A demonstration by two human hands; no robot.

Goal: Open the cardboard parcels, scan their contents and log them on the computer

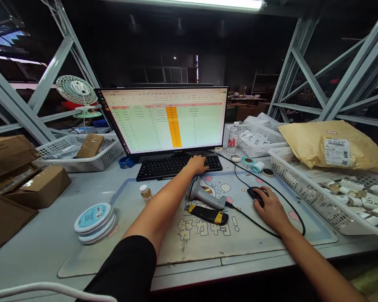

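My left hand reaches across the desk mat and rests on the right part of a black keyboard, fingers spread over the keys and holding nothing. My right hand is curled over a black computer mouse on the mat. Behind the keyboard stands a monitor showing a spreadsheet with an orange column. Under and beside my left forearm lie a grey barcode scanner and a black-and-yellow utility knife. A small capped bottle stands left of that forearm.
Stacked round tins sit at left, near cardboard boxes and a white basket. A fan stands behind. At right are a water bottle, tape rolls and a basket bearing a padded parcel.
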